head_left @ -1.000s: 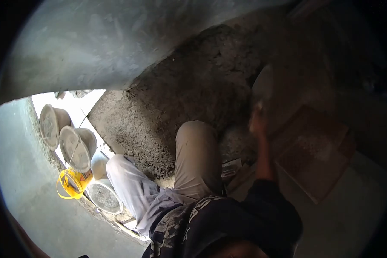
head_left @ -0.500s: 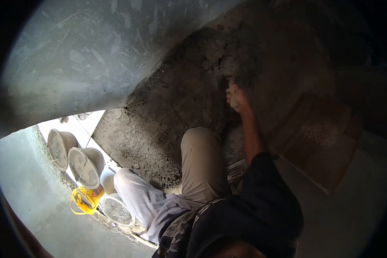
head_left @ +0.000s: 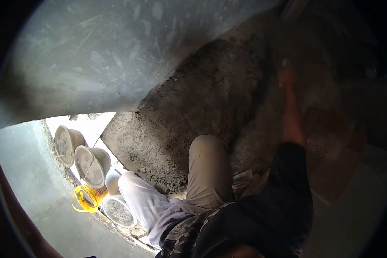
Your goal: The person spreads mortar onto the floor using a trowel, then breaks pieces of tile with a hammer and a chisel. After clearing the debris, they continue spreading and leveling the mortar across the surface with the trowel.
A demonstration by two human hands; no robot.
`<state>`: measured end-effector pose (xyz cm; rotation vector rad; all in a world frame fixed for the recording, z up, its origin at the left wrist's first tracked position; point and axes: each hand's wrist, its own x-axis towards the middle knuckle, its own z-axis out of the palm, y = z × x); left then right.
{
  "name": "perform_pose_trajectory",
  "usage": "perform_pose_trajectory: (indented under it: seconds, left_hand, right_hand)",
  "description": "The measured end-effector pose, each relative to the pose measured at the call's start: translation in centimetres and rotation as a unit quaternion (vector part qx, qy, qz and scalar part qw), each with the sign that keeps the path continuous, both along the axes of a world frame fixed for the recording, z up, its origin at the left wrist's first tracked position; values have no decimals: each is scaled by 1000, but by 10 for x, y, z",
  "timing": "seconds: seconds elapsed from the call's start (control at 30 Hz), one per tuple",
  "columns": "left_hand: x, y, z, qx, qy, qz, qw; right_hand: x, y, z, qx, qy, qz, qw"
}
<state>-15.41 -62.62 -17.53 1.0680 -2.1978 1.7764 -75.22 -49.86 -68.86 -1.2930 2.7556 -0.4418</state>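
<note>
My right hand is stretched forward over the dark far side of the mortar bed. Its fingers are closed round a pale handle, apparently that of a trowel. Deep shadow and blur hide the blade, so contact with the surface cannot be told. Grey, damp mortar spreads before my knees, rough and crumbly at the near edge and smoother farther off. My left hand is out of sight.
Two mortar-stained basins, a yellow bucket and a pale tub of grey mix stand left. A smooth grey wall borders the mortar. A reddish-brown flat object lies right, and small pale pieces sit beside my knee.
My right hand has swept right and slightly forward with the trowel, from the middle of the mortar into the darker area. The view has shifted slightly.
</note>
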Motion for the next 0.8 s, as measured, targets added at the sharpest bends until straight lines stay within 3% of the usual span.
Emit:
perform_pose_trajectory:
  seconds: [0.03,0.1,0.13,0.23,0.33,0.4,0.47,0.53,0.63,0.77,0.8]
  left_hand:
    - [6,1,-2,2,-4,9,1000]
    - [20,5,-8,12,-11,33,999]
    - [28,9,-9,13,-14,48,999]
    - [49,18,-11,18,-27,88,996]
    - [62,28,-9,16,-41,117,992]
    - [62,28,-8,8,-45,120,992]
    - [58,27,-8,3,-48,116,992]
    - [54,26,-5,-8,-52,113,992]
    - [48,24,-1,-17,-54,99,993]
    - [47,16,3,-26,-43,79,996]
    - [47,13,3,-27,-41,74,996]
  right_hand:
    - [41,10,23,-49,-187,-35,980]
    - [105,41,26,-59,-288,-6,956]
    - [137,54,27,-12,-305,-14,952]
    - [205,95,-4,-50,-516,-76,852]
    - [248,86,-53,-62,-556,-126,819]
    - [273,42,-57,-110,-603,-129,780]
    - [241,-4,-193,-201,-552,107,802]
    - [272,-44,-60,-126,-663,-176,716]
    - [241,-67,-56,-142,-669,-135,717]
    - [199,-52,-10,-150,-650,-99,738]
    - [177,-47,-7,-179,-678,-72,709]
